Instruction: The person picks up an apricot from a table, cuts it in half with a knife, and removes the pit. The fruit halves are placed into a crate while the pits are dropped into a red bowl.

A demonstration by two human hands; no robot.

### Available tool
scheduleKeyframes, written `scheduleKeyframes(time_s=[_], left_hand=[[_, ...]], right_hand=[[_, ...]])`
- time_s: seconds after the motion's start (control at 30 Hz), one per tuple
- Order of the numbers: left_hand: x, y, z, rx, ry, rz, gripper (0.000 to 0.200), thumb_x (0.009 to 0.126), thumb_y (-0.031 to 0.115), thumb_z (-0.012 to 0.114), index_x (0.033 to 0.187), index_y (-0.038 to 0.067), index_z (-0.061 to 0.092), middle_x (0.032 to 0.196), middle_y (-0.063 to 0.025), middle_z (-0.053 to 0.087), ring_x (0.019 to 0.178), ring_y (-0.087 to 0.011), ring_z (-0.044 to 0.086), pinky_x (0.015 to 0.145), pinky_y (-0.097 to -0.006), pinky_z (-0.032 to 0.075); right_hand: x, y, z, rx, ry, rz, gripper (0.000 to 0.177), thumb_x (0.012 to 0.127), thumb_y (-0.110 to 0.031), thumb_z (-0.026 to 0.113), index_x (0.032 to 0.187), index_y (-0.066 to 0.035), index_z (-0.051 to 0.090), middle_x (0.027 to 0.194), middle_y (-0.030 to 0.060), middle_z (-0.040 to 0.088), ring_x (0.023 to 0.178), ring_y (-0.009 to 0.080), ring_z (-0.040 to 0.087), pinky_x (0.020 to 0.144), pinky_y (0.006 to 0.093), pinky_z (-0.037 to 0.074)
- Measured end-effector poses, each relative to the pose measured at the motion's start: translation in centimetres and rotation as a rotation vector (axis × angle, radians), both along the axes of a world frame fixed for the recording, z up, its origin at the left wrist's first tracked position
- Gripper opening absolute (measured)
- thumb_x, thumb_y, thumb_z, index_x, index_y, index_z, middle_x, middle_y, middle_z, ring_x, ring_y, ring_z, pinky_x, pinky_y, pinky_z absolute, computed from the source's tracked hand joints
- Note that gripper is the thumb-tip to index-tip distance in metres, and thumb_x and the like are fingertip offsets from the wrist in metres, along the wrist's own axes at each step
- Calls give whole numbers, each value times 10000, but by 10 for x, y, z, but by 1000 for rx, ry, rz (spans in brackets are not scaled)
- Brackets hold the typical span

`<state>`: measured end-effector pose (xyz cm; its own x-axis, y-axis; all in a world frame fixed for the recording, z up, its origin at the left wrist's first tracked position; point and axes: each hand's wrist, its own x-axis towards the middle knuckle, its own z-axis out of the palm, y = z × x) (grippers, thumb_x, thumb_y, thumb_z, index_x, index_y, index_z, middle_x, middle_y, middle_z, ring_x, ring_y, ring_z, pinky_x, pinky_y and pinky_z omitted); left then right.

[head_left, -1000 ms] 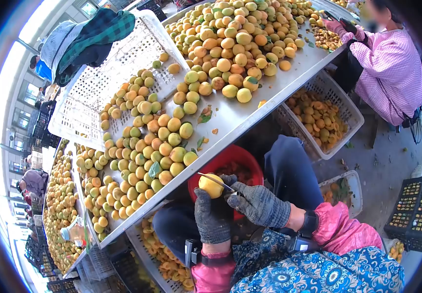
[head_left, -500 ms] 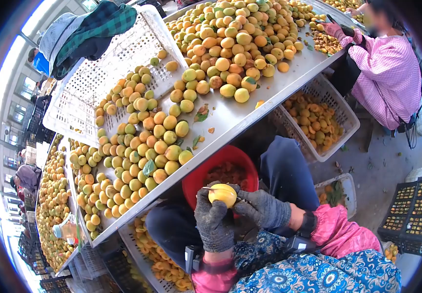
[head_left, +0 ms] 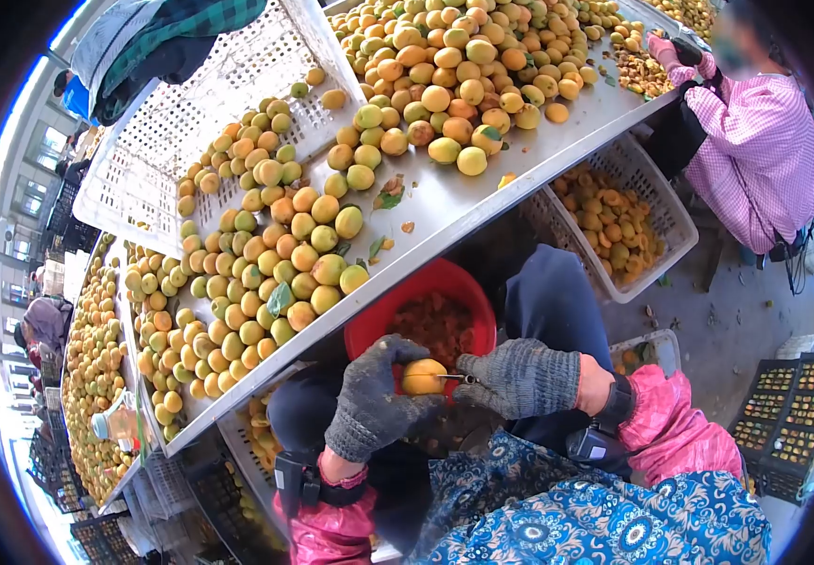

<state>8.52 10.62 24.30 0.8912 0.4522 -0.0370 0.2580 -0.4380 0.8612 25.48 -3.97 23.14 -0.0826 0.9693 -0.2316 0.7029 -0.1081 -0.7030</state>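
In my gloved left hand (head_left: 376, 400) sits a yellow-orange apricot (head_left: 423, 377), gripped between thumb and fingers. My gloved right hand (head_left: 512, 379) is closed around a small tool with a thin metal blade (head_left: 456, 378), whose tip reaches the apricot's right side. Both gloves are dark grey knit. Just beyond the hands, between my knees, stands a red bucket (head_left: 362, 331) holding orange-brown fruit pieces (head_left: 433, 325). The tool's handle is mostly hidden in the right glove.
A metal table (head_left: 454, 212) beyond my knees carries heaped apricots (head_left: 463, 66) and a tilted white crate (head_left: 120, 193). Below its edge, another white crate (head_left: 675, 252) holds fruit halves. A person in a pink checked top (head_left: 755, 160) works at right. Black trays (head_left: 783, 424) lie on the floor.
My hands have moved apart slightly, the left turning and shifting left. The blade, earlier poking out left of the apricot, now shows between the apricot and my right hand.
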Motion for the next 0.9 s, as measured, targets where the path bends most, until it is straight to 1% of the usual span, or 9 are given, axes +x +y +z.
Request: scheduleKeyframes(time_s=[0.13,0.2,0.27,0.33,0.53,0.6,0.77,0.83,0.9], left_hand=[[2,0,-2,478,0,-131,518,615,130,846,1060,28,603,1018,-132,656,952,-259,648,849,-342,510],[1,-9,-1,78,-99,223,564,652,127,826,1144,31,569,1080,-153,633,1010,-305,624,883,-360,497],[-3,-16,-6,193,-174,211,547,749,148,778,1214,8,525,1098,-139,634,1009,-263,623,889,-348,487],[-7,-36,-17,-532,-344,337,465,840,173,710,1216,-26,522,1072,-120,645,987,-202,617,891,-326,480],[2,-61,-25,-474,-298,566,394,840,122,697,1172,-36,555,1021,-123,660,924,-191,635,829,-310,502],[1,-53,-30,123,-189,414,429,779,90,743,1152,-22,564,996,-153,666,908,-245,657,826,-329,510],[0,-49,-41,0,-152,450,433,736,88,768,1120,-4,592,964,-157,669,888,-254,666,800,-344,521],[-5,-41,-51,0,-165,441,450,723,98,791,1109,-12,586,965,-173,664,882,-282,665,800,-355,521],[-14,-36,-58,-3,-112,514,418,771,163,777,1097,-25,596,967,-144,670,870,-242,663,782,-347,529]], right_hand=[[-5,5,-6,-8,-58,21,355,937,-370,504,956,-27,593,709,211,626,660,376,635,554,472,486],[-9,5,-7,137,-19,-173,336,935,-368,514,990,-43,579,682,202,623,628,374,629,536,472,480],[-16,-1,-14,275,9,-181,331,931,-365,526,1021,-48,566,670,198,619,614,375,624,531,469,478],[-22,-5,-24,409,34,-181,332,928,-362,539,1051,-54,553,658,193,614,599,375,620,526,465,475],[-29,-13,-44,336,263,-243,360,921,-347,558,1124,-52,516,748,215,623,643,379,624,526,463,476],[-27,-11,-41,294,175,-223,346,921,-335,560,1105,-44,524,742,212,622,644,382,623,533,464,477],[-21,-10,-47,449,-72,10,314,914,-312,582,1044,-27,566,743,197,627,675,365,636,561,464,482],[-19,-14,-25,138,265,-305,232,911,-221,601,1018,-15,598,822,161,669,735,278,679,628,373,520],[-12,-21,3,108,439,-394,283,894,-258,635,1049,-23,604,824,163,669,773,281,681,661,377,520]])
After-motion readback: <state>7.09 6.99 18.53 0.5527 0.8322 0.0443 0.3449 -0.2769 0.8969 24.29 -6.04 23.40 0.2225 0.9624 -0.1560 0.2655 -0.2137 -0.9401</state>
